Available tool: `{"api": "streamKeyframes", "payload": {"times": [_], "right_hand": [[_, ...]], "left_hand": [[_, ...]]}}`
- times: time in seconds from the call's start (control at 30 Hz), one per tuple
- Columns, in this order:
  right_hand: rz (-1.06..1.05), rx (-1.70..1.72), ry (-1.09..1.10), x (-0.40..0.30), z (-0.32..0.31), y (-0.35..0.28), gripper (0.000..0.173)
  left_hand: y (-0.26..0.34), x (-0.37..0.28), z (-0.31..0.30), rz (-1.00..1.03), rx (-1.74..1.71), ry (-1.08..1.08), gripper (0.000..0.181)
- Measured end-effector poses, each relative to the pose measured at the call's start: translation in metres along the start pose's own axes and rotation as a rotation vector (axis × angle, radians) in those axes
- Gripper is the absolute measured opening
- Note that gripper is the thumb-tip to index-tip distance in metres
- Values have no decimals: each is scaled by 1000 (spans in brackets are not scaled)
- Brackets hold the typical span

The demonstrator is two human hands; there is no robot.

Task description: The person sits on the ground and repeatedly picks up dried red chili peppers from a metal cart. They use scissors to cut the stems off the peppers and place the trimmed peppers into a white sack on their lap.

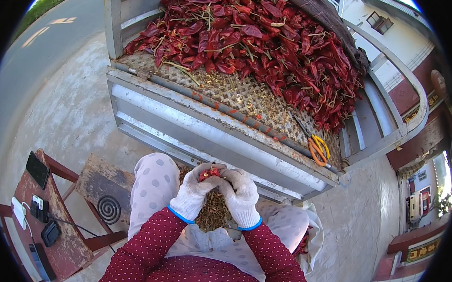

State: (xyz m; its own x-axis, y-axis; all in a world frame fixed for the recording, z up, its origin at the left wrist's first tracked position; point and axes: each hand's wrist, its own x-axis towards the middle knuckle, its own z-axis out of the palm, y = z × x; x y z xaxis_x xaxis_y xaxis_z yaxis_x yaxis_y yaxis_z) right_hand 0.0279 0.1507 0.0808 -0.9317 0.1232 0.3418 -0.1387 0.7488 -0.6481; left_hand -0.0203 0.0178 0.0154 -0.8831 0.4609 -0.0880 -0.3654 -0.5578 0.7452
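Observation:
Both my hands wear white knit gloves with blue cuffs and soiled fingers, and they meet above my lap. My left hand (193,193) grips a crumpled red chili pepper (209,173). My right hand (242,195) closes on the same pepper from the other side; its fingertips are partly hidden. Below the hands, between my knees, lies a heap of dry stem scraps (215,213). Ahead, a large pile of dried red chili peppers (246,38) with stems covers much of a metal cargo bed (248,90).
Scissors (318,149) with orange and yellow handles lie at the bed's near right corner. A hinged metal tailgate (211,132) hangs before my knees. At left, a wooden bench (65,243) bears a phone (37,170); a coil (109,209) lies nearby. A white sack (315,237) with peppers stands right.

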Motion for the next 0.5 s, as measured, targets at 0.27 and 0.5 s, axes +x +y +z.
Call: {"api": "streamKeyframes", "payload": {"times": [0.27, 0.5], "right_hand": [[106, -250, -123, -1, -29, -3, 30], [37, -333, -267, 13, -29, -27, 22]], "left_hand": [[4, 2, 1, 37, 214, 12, 34], [-32, 23, -23, 607, 811, -23, 38]]}}
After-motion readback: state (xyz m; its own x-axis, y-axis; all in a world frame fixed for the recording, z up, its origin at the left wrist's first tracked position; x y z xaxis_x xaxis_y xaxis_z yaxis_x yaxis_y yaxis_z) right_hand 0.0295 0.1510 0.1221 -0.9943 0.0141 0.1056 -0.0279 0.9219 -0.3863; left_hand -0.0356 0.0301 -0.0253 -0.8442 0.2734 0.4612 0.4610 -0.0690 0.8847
